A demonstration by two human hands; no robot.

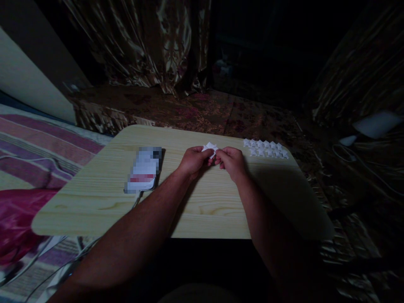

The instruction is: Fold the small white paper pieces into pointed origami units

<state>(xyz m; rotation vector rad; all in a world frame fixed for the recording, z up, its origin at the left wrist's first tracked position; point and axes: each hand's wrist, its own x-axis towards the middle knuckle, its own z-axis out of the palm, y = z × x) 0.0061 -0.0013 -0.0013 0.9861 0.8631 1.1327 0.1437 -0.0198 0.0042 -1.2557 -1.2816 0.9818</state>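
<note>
A small white folded paper piece (pixel 209 146) with pointed corners is pinched between my two hands above the far middle of the table. My left hand (pixel 193 161) grips it from the left, thumb lying over its front. From the right, my right hand (pixel 232 161) pinches its edge with thumb and forefinger. To the right of that hand, similar white folded paper pieces (pixel 261 148) lie in two rows near the table's far right corner. Fingers cover the lower part of the held piece.
The light wooden table (pixel 208 210) has rounded corners. A phone-like object (pixel 143 168), blurred out, lies on its left side with a white cable (pixel 136 198) attached. Striped bedding (pixel 47 155) and a pink cloth (pixel 22 219) are at left. Patterned curtains (pixel 151 42) hang behind.
</note>
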